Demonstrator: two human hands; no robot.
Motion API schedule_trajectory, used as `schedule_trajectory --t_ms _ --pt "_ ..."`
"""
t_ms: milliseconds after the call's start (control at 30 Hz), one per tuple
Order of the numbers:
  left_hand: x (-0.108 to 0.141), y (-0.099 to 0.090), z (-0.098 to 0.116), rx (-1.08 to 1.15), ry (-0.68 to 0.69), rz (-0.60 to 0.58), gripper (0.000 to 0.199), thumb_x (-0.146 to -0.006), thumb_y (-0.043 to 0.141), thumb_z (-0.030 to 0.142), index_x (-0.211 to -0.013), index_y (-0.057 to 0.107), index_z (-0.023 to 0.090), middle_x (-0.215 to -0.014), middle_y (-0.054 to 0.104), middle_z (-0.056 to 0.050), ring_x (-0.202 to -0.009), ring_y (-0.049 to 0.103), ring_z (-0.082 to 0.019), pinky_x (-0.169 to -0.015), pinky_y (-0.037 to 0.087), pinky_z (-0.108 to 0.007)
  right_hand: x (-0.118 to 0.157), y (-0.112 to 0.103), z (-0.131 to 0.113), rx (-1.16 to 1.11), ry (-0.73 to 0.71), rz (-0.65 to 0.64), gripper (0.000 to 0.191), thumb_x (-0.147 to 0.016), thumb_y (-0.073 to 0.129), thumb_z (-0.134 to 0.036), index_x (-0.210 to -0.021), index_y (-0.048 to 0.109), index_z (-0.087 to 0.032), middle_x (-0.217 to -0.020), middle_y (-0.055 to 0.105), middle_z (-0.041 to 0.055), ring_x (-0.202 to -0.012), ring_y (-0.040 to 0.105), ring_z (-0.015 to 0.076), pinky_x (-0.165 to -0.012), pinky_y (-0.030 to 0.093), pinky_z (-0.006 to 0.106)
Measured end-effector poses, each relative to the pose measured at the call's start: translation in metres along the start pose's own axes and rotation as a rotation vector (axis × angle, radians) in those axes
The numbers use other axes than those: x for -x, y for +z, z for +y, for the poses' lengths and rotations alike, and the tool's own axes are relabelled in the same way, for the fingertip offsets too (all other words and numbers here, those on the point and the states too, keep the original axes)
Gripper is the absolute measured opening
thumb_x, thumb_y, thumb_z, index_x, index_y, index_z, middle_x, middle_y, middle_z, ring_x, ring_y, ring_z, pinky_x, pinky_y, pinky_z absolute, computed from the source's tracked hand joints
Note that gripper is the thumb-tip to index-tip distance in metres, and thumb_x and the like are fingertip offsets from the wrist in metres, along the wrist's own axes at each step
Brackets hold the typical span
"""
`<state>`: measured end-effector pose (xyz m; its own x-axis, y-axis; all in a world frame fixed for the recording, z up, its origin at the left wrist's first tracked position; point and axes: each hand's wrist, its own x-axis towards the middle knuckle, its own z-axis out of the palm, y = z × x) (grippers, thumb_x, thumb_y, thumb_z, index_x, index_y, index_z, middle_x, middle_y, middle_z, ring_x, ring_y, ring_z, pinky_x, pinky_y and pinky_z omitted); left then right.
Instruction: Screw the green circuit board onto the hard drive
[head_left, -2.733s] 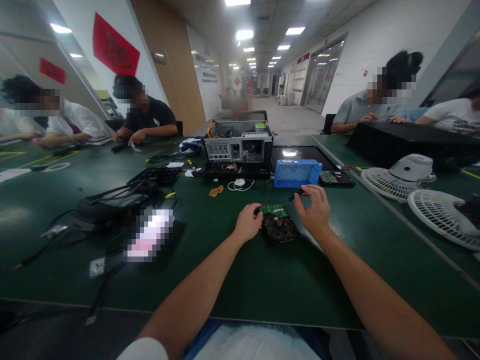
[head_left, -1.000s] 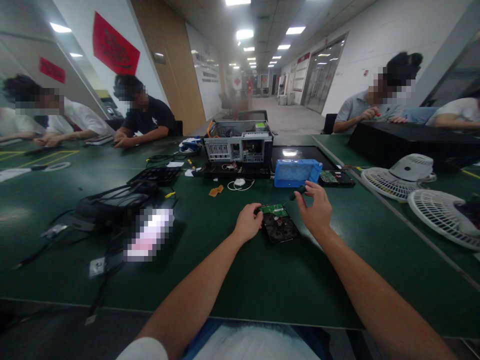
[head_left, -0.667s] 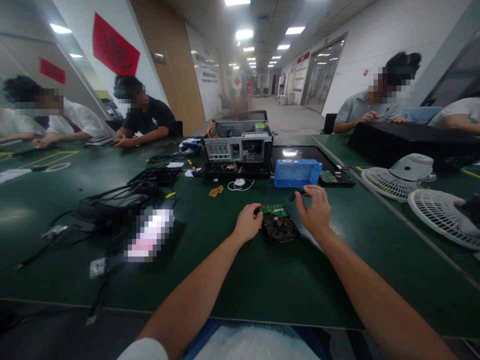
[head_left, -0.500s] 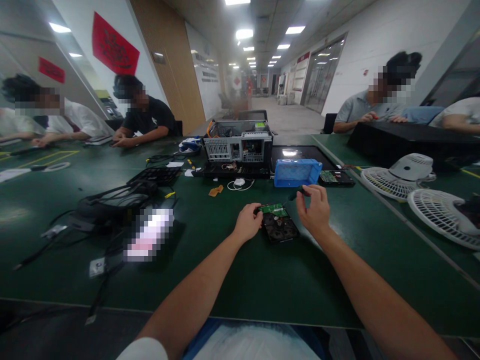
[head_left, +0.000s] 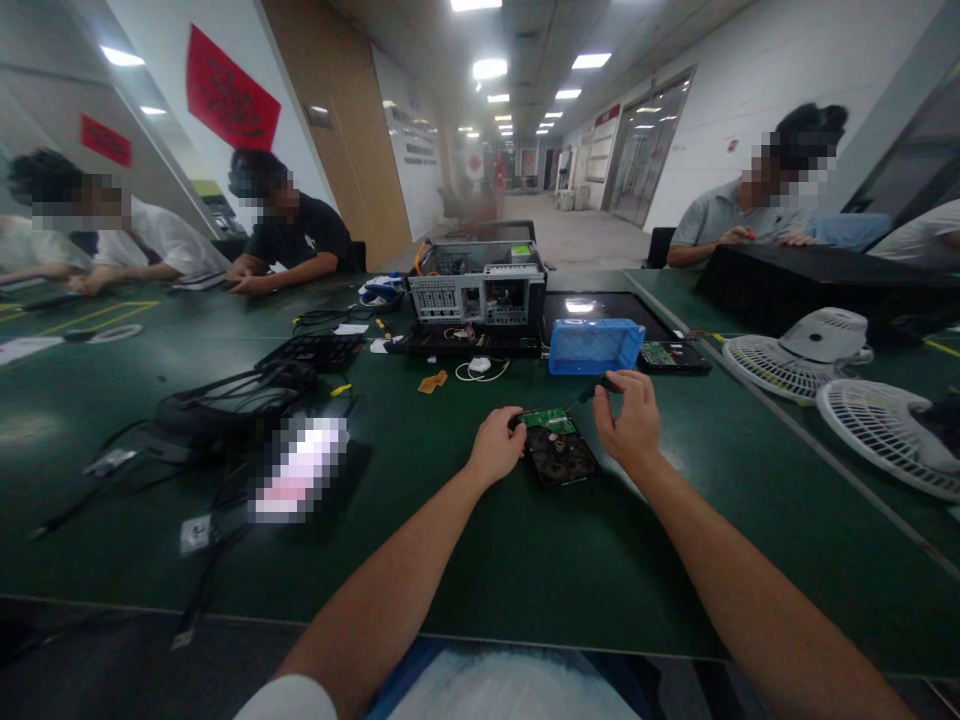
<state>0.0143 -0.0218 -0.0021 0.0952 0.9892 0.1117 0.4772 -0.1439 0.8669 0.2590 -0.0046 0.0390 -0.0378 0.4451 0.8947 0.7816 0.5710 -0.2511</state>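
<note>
A hard drive [head_left: 561, 458] lies on the green table with its green circuit board facing up at the far end. My left hand [head_left: 498, 444] grips its left far corner between thumb and fingers. In my right hand [head_left: 631, 415] a dark-handled screwdriver [head_left: 589, 393] is pinched, tilted, its thin shaft pointing down and left to the right end of the circuit board. Whether the tip touches a screw is too small to tell. Just beyond my right hand stands a blue plastic bin [head_left: 595, 347].
An opened computer case [head_left: 478, 295] stands behind. A second drive [head_left: 673, 357] lies right of the bin. White fan parts [head_left: 796, 352] are at right, a black strapped bag [head_left: 225, 405] and cables at left. Several people sit around the table.
Almost nothing differs. The screwdriver and my right hand have shifted very slightly; my left hand stays on the hard drive.
</note>
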Motion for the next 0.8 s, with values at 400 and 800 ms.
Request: schedule_trajectory --t_ms 400,800 --pt "-0.0002 -0.0002 -0.0009 0.012 0.003 -0.001 0.035 -0.101 0.056 0.025 -0.135 0.059 0.019 -0.131 0.059 -0.013 -0.065 0.066 -0.008 -0.058 0.058 -0.022 0.0018 0.0008 -0.0024 -0.056 0.040 -0.027 0.037 -0.094 0.061 -0.027 -0.129 0.053 -0.020 -0.122 0.063 0.0151 -0.103 0.066 0.0266 -0.085 0.061 0.046" --pt "0.0011 -0.0019 0.0022 0.010 -0.009 -0.016 0.035 -0.101 0.056 0.025 -0.136 0.059 0.019 -0.134 0.058 -0.014 -0.066 0.067 -0.008 -0.058 0.056 -0.020 0.0014 0.0017 -0.0075 -0.139 0.086 -0.033 0.044 -0.093 0.063 -0.028 -0.135 0.051 -0.021 -0.129 0.060 0.0156 -0.102 0.067 0.0247 -0.081 0.064 0.043"
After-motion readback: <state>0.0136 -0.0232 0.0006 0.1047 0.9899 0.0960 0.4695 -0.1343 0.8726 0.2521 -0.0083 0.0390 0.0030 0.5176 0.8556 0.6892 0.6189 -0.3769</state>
